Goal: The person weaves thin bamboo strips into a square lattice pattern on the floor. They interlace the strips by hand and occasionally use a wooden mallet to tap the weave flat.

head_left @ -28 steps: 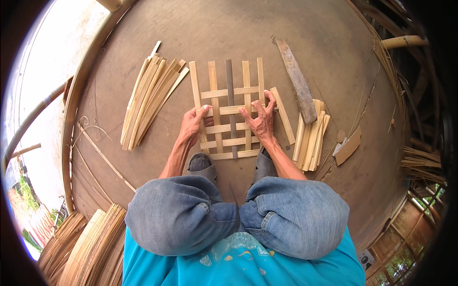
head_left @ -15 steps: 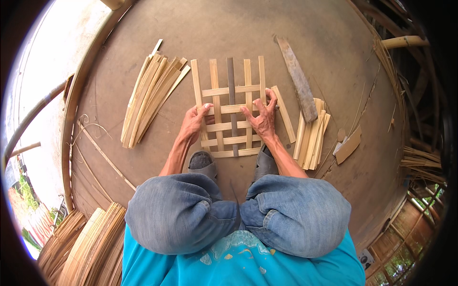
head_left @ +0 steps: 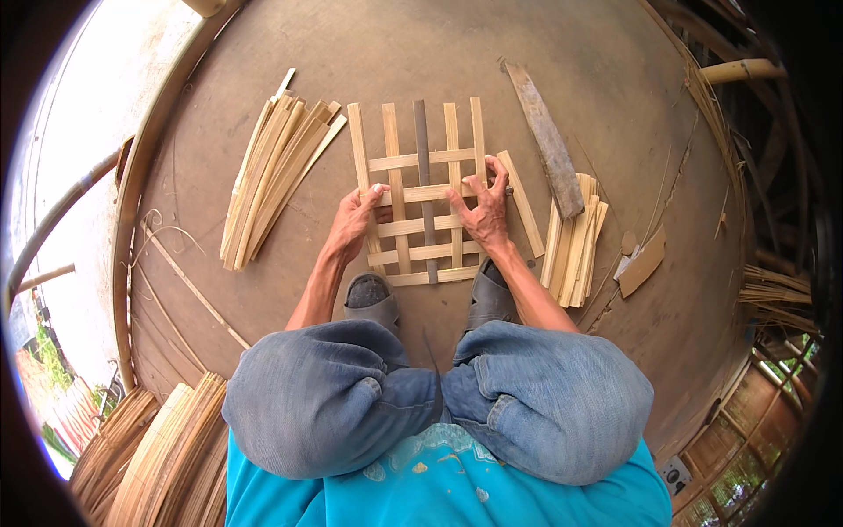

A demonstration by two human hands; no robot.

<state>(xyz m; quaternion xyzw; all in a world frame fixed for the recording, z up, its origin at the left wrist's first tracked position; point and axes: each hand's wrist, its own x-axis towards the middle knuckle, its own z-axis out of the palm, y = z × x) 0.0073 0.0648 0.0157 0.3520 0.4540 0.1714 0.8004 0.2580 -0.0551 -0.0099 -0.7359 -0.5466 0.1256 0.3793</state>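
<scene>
An open lattice of flat bamboo strips [head_left: 407, 253] lies on the ground in front of my feet, pale except for one dark grey upright strip [head_left: 421, 132] in its middle. My left hand [head_left: 354, 220] grips its left edge, thumb on top at the end of the second crosswise strip from the far side. On the right edge, my right hand [head_left: 485, 215] pinches the same crosswise strip, with thumb and fingers around the outer upright strip. A small dark end shows beside the right fingers; I cannot make out what it is. Undersides of both hands are hidden.
Loose bamboo strips lie in a pile [head_left: 279, 180] at left and another [head_left: 575, 250] at right, with a worn flat wooden bar [head_left: 544, 140] across the latter. One single strip [head_left: 522, 204] lies beside my right hand. Cardboard [head_left: 642, 263] sits farther right; bundled strips [head_left: 167, 457] stand lower left.
Both hands and the lattice appear slightly farther up the picture, though the surroundings shift a little too. The second crosswise strip sits marginally closer to the far one. Both hands keep their hold.
</scene>
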